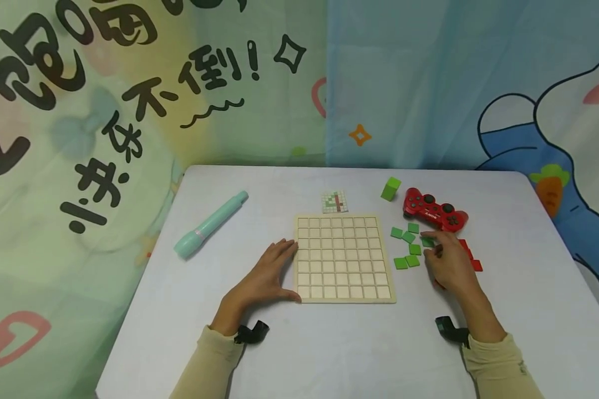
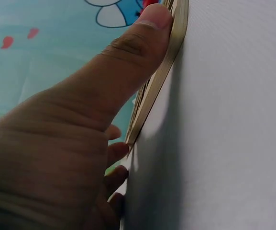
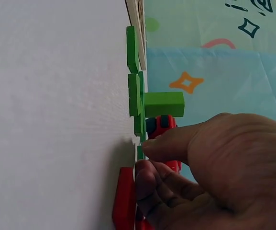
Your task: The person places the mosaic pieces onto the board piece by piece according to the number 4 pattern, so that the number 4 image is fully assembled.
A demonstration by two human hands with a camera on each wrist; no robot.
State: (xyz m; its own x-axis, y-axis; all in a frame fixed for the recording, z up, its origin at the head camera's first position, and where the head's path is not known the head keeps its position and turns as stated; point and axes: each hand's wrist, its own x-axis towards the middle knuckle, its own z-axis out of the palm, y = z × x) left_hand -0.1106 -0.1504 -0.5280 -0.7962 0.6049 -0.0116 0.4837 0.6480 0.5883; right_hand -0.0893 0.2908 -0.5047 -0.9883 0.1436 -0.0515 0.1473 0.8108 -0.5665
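Note:
My left hand (image 1: 265, 277) lies along the left side of a pale wooden grid board (image 1: 349, 299). Its thumb touches the near corner of the frame and its fingertips the left edge, spread and fairly straight; the left wrist view shows the thumb against the board's rim (image 2: 164, 72). To the right of the board, my right hand (image 1: 449, 260) pinches a small green square tile (image 1: 427, 242) between thumb and forefinger. In the right wrist view that tile (image 3: 140, 152) is partly hidden by the fingertips. Several other green tiles (image 1: 415, 250) lie loose around it.
Red tiles (image 1: 476, 265) lie partly behind my right hand. Beyond are a red game controller (image 1: 434, 209) and a green block (image 1: 390, 189). A small patterned grid card (image 1: 334, 201) sits past the board. A mint-coloured tube (image 1: 212, 224) lies at left.

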